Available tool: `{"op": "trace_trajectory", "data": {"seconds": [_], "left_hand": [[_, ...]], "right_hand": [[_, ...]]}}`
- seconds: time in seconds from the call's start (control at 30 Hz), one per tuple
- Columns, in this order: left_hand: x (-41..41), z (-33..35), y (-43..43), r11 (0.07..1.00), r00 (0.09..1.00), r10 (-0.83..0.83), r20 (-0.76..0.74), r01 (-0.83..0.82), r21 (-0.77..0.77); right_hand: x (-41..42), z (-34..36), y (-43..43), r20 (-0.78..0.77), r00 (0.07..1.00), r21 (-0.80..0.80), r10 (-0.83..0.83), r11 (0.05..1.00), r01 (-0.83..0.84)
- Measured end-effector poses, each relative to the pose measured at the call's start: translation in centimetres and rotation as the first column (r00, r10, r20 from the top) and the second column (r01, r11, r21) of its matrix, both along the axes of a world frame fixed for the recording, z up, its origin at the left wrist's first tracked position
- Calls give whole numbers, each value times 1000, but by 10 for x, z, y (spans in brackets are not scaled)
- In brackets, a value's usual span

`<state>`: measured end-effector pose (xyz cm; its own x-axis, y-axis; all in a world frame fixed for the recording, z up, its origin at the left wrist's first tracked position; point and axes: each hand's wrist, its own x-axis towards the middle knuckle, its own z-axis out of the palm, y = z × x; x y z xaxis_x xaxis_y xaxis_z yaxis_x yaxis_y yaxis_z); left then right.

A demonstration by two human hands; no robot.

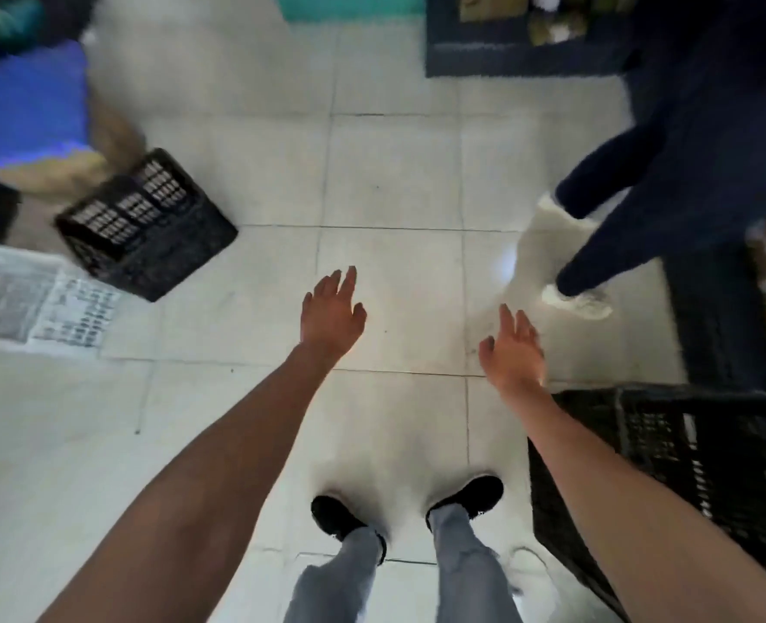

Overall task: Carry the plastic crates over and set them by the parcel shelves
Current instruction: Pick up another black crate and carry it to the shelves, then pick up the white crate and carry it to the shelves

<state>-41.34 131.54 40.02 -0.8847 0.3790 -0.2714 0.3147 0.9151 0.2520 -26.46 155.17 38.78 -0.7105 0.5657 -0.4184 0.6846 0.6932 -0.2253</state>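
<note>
A black plastic crate (147,227) lies upturned on the white tiled floor at the left, its latticed bottom facing up. A second black crate (687,460) stands at the lower right, partly hidden behind my right forearm. My left hand (332,317) hangs over the floor in the middle, fingers spread and holding nothing. My right hand (512,348) is beside it, palm turned inward, fingers apart and empty, just left of the second crate's rim. A dark blue shelf unit (520,56) with parcels stands at the top right.
Another person in dark trousers and white shoes (579,303) stands at the right. Newspaper sheets (26,303) lie on the floor at the left. A blue object (21,110) sits top left. My own feet in black shoes (336,517) are below.
</note>
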Motion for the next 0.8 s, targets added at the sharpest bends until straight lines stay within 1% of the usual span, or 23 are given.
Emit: {"op": "trace_trajectory", "data": {"seconds": [0.1,0.17,0.3,0.4,0.57,0.67,0.8], "left_hand": [[-8,12,-136,972,972,236,5,-236,-11],[-8,19,-215,935,935,355,-2,-355,-15],[5,35,-358,803,804,595,-7,-595,-28],[15,40,-430,705,705,709,-8,-709,-20],[13,35,-523,561,560,828,36,-827,-35],[-6,32,-565,496,495,868,44,-867,-39],[-40,25,-632,409,408,913,21,-911,-50]], "right_hand": [[-53,1,-113,-33,982,-50,184,981,-185],[-81,5,-183,-51,957,-66,287,955,-289],[-130,14,-320,-126,856,-39,501,860,-509],[-162,18,-397,-143,780,-44,609,784,-619],[-222,16,-507,-157,666,-62,729,666,-744],[-266,8,-564,-150,615,-65,774,613,-788],[-328,3,-646,-152,518,-67,842,514,-855]]}}
